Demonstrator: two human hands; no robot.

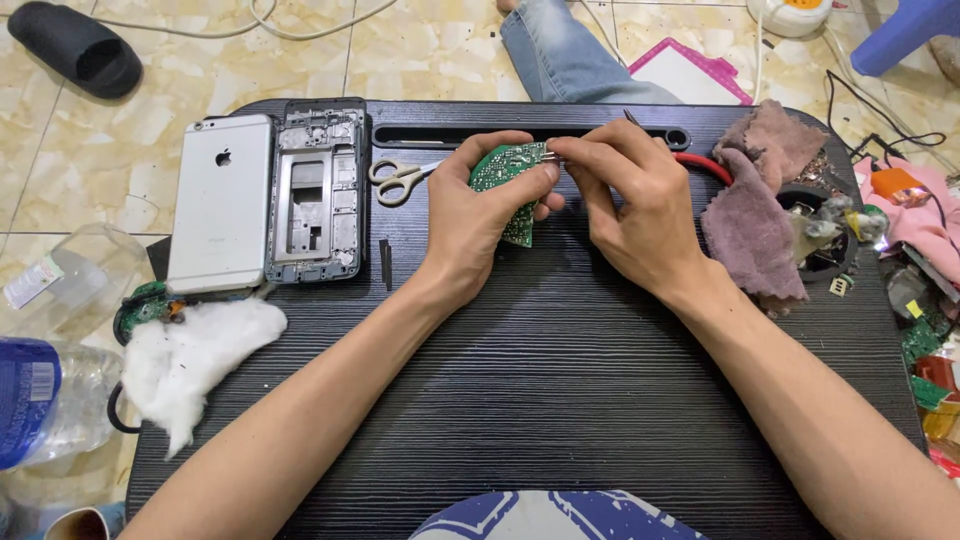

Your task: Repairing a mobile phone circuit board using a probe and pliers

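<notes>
Pinching a green circuit board point(510, 180) just above the middle of the frame, the fingers point(525, 185) of the left hand point(470, 215) are clenched around its edges and hold it tilted above the bench point(560, 380). The right hand point(630, 205) sits just beside it, its fingers grasping a thin metal tool point(552, 156) whose tip touches the upper edge of the board; what kind of tool it is cannot be told, though a red handle point(705, 165) shows past the right hand. Both forearms run down to the lower corners of the frame across the dark ribbed bench.

Just left of the left hand lie small scissors point(400, 180) with pale handles. Further left, in the upper left part of the bench, a bare phone frame point(317, 195) lies beside a silver phone point(222, 205) turned face down. Below them a wad of white cotton point(190, 355) rests at the left edge. To the right of the right hand a pinkish-brown cloth point(755, 215) is crumpled, with small electronic parts point(830, 235) beyond it. On the tiled floor a plastic bottle point(45, 400) lies at the lower left and a black slipper point(75, 45) in the upper left corner.
</notes>
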